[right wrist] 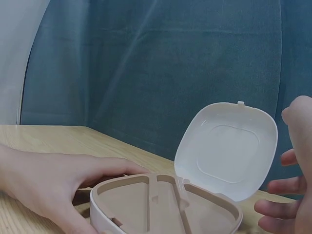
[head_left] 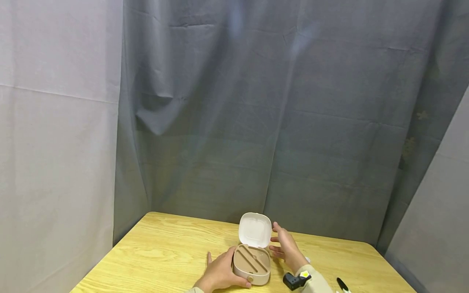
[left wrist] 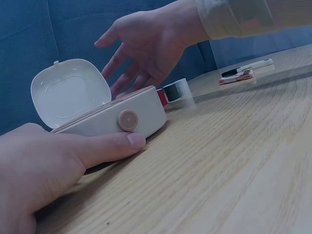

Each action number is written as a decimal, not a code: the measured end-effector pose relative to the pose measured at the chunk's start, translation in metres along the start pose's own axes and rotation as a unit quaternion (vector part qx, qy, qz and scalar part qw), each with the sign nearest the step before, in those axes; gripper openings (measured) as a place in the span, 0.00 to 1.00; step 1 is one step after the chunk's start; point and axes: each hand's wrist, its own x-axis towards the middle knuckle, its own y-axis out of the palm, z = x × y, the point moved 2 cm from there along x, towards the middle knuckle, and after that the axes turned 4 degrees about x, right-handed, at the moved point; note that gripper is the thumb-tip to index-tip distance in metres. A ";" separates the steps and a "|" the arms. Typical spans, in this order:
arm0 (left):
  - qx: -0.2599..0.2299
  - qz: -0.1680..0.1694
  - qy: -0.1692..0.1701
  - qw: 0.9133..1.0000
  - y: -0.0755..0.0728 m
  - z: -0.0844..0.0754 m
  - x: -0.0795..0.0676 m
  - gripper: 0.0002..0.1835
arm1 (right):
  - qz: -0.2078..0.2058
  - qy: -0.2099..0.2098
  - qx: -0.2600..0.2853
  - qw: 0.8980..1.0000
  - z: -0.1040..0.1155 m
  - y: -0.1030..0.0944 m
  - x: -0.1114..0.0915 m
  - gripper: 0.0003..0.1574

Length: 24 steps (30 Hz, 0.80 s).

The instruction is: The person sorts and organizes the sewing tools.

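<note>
near the bottom centre of the head view we see the left hand (head_left: 220,272) grasping the left side of a cream-white, rounded-square plastic box (head_left: 261,280), thumb along the front, just below a round pinkish-brown button (left wrist: 127,120). the box sits on a pale yellow wood-grain table (head_left: 176,244). at the lower right we spot a slender black-and-white object (head_left: 342,285) and, nearer the centre, a small black device (head_left: 292,280) on a beige sleeve (head_left: 316,280). inside the box we look onto a beige plastic tray (right wrist: 126,201), a narrow channel between two wider compartments. just right of the box, the right hand (head_left: 287,246) holds nothing, fingers spread beside the white plastic lid (head_left: 255,230), which stands raised at the back. in the middle of the left wrist view we find small red, dark green and white cylinders (left wrist: 171,92) past the box. farthest off, a grey cloth curtain (head_left: 227,101) fills the upper middle.
</note>
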 end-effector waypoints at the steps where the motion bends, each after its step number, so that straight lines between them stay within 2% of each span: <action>1: -0.001 0.000 0.000 1.000 0.000 0.000 0.000 0.58 | 0.000 -0.006 -0.008 1.000 0.001 -0.001 -0.001 0.49; 6: -0.003 0.000 -0.001 1.000 0.001 0.000 -0.001 0.59 | -0.017 -0.039 -0.049 0.998 0.004 -0.003 -0.006 0.50; 15: 0.000 0.002 0.000 1.000 0.004 -0.001 0.002 0.59 | -0.040 -0.059 -0.093 0.993 0.009 -0.011 -0.011 0.51; 24: -0.005 0.010 -0.003 1.000 0.009 0.001 0.005 0.60 | -0.042 -0.097 -0.160 0.981 0.016 -0.013 -0.016 0.51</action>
